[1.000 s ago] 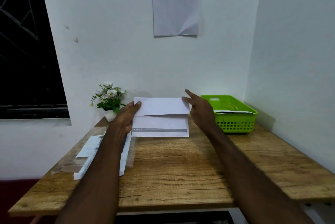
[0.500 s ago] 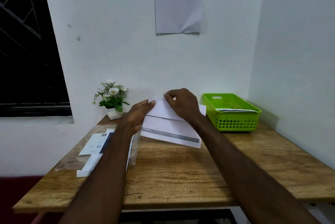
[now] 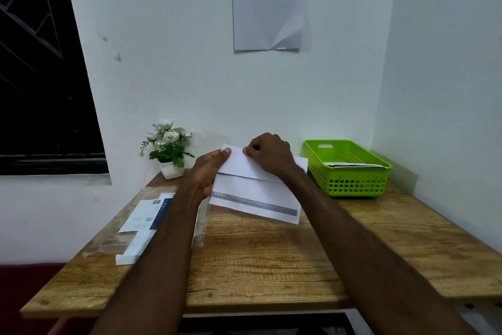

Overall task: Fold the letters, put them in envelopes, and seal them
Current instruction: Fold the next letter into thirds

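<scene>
I hold a white envelope (image 3: 255, 195) tilted above the far middle of the wooden table (image 3: 271, 266); a grey strip runs along its lower edge and its flap lies folded down over the upper half. My left hand (image 3: 207, 171) grips its left end, thumb on the flap's top corner. My right hand (image 3: 269, 155) is curled over the flap near its top edge, fingertips pinching or pressing there. Whether a letter is inside is hidden.
A clear plastic pack of white envelopes (image 3: 144, 226) with a printed label lies at the table's left, partly under my left forearm. A green plastic basket (image 3: 350, 185) holding papers stands at the back right. A small potted flower (image 3: 168, 150) sits by the wall.
My right hand moved from the envelope's right end to the top of the flap near the left. The envelope tilted, its right end dropping. The camera came closer.
</scene>
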